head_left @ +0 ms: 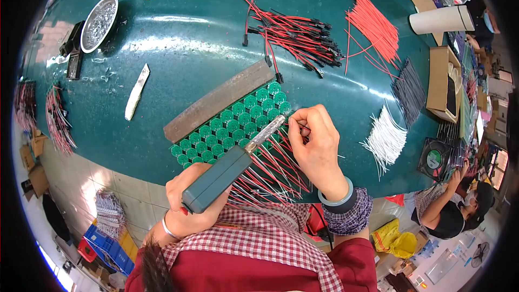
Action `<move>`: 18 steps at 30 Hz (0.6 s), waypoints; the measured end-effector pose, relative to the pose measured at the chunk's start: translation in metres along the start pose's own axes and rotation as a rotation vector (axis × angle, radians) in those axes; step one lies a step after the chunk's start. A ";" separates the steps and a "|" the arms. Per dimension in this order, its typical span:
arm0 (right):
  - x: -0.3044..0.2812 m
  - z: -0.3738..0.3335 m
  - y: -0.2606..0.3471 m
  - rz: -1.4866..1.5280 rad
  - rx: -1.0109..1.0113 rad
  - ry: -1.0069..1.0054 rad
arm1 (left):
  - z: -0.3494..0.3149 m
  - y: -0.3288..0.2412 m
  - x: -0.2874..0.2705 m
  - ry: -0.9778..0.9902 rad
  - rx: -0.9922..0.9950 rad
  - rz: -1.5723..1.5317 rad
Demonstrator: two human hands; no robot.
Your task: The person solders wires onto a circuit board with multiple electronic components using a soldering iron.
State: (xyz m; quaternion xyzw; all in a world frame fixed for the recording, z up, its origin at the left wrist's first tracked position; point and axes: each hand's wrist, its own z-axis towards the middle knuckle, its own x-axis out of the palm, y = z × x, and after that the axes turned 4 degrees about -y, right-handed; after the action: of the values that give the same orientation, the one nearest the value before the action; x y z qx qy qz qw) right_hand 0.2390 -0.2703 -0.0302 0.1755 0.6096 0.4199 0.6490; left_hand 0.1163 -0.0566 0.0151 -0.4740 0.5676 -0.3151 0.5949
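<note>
My left hand [186,205] is closed round the dark green handle of a soldering iron [219,177]. The iron's silvery tip reaches up and right, to the right end of a panel of round green circuit boards [232,125]. Close to that tip, my right hand [318,143] pinches a thin wire [304,126], dark where it shows between the fingers. Red, white and black wires [273,170] fan out from the panel's lower side towards me. A flat grey metal bar [219,100] lies along the panel's far edge.
Bundles of black-and-red connector leads [297,35], red wires [373,24], black wires [409,93] and white wires [386,138] lie around. A metal bowl [100,24] and whitish strip [137,92] are left. A white tumbler [440,20], cardboard box [444,84] and fan [434,159] stand right, near another person [454,205].
</note>
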 end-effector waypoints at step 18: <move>-0.001 -0.001 0.000 -0.012 0.010 0.005 | -0.003 0.000 0.000 -0.017 0.050 0.054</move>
State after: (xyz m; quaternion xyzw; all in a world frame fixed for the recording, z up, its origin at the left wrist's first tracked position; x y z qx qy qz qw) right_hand 0.2381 -0.2713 -0.0300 0.1742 0.6144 0.4133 0.6491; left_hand 0.1136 -0.0568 0.0156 -0.4460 0.5670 -0.3089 0.6198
